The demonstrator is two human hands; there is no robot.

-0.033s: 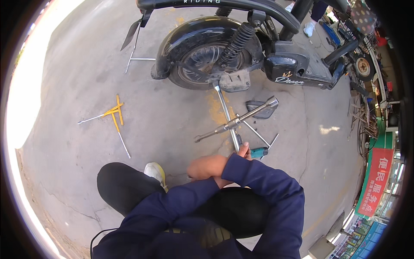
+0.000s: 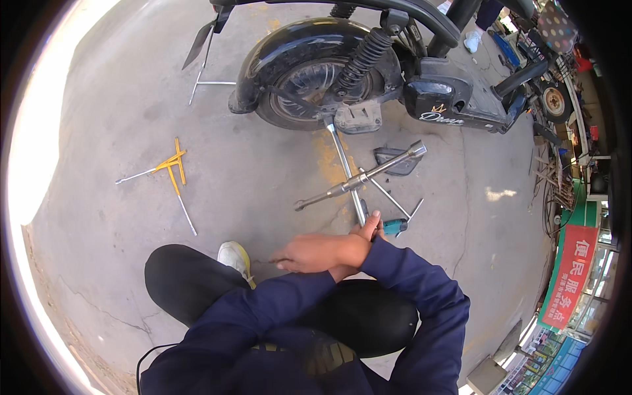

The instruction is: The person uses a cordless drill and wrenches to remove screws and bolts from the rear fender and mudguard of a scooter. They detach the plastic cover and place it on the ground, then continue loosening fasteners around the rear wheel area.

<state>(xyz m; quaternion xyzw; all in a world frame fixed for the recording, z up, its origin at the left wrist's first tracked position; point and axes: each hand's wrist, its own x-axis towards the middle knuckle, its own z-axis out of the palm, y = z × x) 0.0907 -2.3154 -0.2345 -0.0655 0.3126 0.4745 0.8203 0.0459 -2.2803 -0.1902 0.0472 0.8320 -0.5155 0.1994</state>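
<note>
Wrench [image 2: 349, 184] sits on the wheel [image 2: 309, 82] nut. Left hand [image 2: 370, 227] grips its near end; right hand [image 2: 316, 253] lies open across. Best to keep it straight and turn slowly.

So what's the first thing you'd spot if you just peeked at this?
Probably the big silver cross wrench in the middle, one end on the black scooter's rear wheel at the top. Just below it, the person's crossed hands meet: the right hand lies flat, the left hand grips the wrench's near end. Yellow-handled tools lie on the concrete at left.
</note>
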